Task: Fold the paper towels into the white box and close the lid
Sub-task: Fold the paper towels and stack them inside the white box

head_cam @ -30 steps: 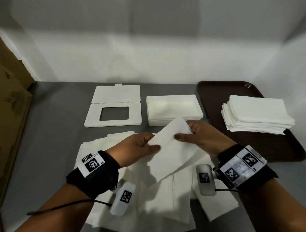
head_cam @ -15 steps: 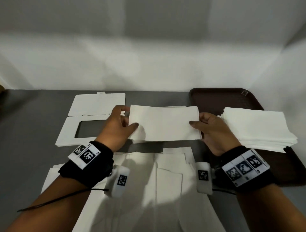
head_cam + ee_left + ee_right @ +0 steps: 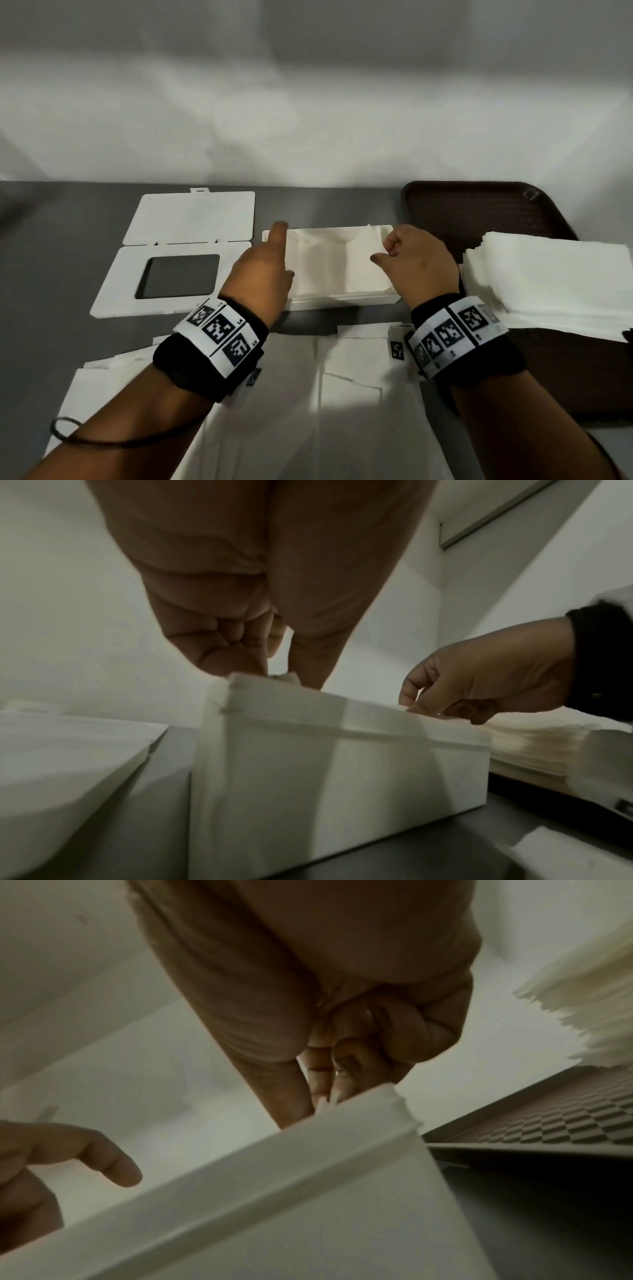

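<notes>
The white box stands open mid-table with a folded paper towel lying inside it. My right hand pinches the towel's right edge between thumb and forefinger, just above the box's right end; the right wrist view shows those fingertips at the box rim. My left hand hovers over the box's left end, index finger stretched out, thumb apart, holding nothing. The left wrist view shows the box from the front. The hinged lid lies flat on the left.
A brown tray at the right carries a stack of folded towels. Several unfolded towels cover the near table beneath my wrists. A pale wall rises close behind the table.
The towel, held stretched between both hands above the box, has been lowered into it. My left hand has let go of its end; the right still pinches the other.
</notes>
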Demonstrator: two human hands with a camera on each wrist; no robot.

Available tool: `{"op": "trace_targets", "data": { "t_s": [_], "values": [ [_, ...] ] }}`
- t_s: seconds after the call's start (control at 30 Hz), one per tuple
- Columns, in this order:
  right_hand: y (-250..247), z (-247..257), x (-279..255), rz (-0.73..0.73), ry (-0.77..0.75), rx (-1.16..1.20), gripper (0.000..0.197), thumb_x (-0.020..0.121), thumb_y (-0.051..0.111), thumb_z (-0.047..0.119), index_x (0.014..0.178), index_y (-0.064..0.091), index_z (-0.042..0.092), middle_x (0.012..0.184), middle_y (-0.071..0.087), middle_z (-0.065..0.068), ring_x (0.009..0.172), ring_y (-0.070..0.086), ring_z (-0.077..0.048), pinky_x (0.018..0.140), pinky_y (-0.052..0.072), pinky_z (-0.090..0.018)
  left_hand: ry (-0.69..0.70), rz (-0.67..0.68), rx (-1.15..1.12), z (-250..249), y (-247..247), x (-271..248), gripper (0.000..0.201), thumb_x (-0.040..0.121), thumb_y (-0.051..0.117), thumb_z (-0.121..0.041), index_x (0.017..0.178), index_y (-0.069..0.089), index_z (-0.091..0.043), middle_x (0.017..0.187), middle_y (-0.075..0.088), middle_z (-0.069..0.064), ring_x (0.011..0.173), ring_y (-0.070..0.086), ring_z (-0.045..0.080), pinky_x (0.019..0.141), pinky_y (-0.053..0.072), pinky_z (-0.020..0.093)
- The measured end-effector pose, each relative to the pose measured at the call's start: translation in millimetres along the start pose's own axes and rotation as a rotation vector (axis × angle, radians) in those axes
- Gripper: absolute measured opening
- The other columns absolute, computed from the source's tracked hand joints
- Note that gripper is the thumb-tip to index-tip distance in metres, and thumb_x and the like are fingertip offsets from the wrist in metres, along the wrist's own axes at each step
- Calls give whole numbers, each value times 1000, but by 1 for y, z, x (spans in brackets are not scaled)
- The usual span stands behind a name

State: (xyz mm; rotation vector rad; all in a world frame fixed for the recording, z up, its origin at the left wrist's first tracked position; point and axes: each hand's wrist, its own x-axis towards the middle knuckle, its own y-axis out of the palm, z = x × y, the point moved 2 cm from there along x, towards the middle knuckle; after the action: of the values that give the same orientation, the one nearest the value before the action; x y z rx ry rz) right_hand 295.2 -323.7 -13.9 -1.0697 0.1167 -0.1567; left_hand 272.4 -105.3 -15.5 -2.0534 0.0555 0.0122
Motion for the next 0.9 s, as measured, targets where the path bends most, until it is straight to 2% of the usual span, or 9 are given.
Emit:
{"op": "trace_targets", "data": {
  "t_s": [0.13,0.23,0.3,0.43,0.57,0.63,0.7,0.8,0.9],
  "values": [
    [0,1,-5,40,-7,-48,25,80,72,36,96,59,22,91,62,6,88,60,-19,73,46,-31,18,-10,52,0,1,-3,53,82,68,-16,128,42,-13,100,59,12,95,58,34,78,47,37],
    [-7,2,-12,-35,-36,-34,41,78,75,37,111,54,22,101,56,2,84,59,-21,71,45,-31,29,-99,57,1,-5,-10,41,82,70,-25,116,55,-8,111,48,14,97,52,35,82,48,42],
    [-14,2,-18,-72,-57,-3,43,78,75,37,111,54,21,101,54,1,81,57,-21,71,47,-33,21,-145,46,4,-11,-16,39,83,69,-28,114,58,-8,110,46,14,95,52,35,83,48,40],
    [-21,-3,-41,-67,-110,98,37,78,74,40,103,56,21,87,55,1,74,53,-15,72,49,-36,8,-187,-16,16,-25,-39,33,84,68,-30,107,61,-8,106,47,12,87,55,33,80,48,34],
    [-22,-9,-88,117,-137,113,27,83,69,43,97,56,25,79,56,7,74,55,-7,67,45,-25,30,-152,-80,26,-30,-74,24,83,68,-31,96,63,-12,100,53,8,91,56,27,74,45,30],
    [-17,-13,-112,219,-136,105,26,84,67,45,98,57,25,83,58,9,78,56,-5,66,42,-21,77,-113,-90,30,-26,-93,21,83,68,-30,95,64,-14,95,55,5,86,57,25,70,43,29],
    [-10,-18,-131,284,-98,115,27,83,70,43,99,59,24,90,61,6,82,57,-6,67,41,-22,99,-66,-109,33,-19,-113,20,84,68,-30,98,64,-16,97,53,2,82,57,22,74,47,29],
    [0,-22,-154,372,-90,83,33,79,74,39,105,61,23,99,61,4,87,56,-11,74,40,-24,84,19,-114,37,-6,-137,23,84,67,-34,103,63,-20,106,52,-4,86,56,18,80,48,29],
    [10,-21,-170,442,-125,-26,55,76,77,40,123,56,21,116,56,1,105,52,-14,87,38,-25,90,91,-101,35,4,-156,27,84,65,-39,107,62,-24,107,53,-5,93,57,18,83,49,31]
  ]
}}
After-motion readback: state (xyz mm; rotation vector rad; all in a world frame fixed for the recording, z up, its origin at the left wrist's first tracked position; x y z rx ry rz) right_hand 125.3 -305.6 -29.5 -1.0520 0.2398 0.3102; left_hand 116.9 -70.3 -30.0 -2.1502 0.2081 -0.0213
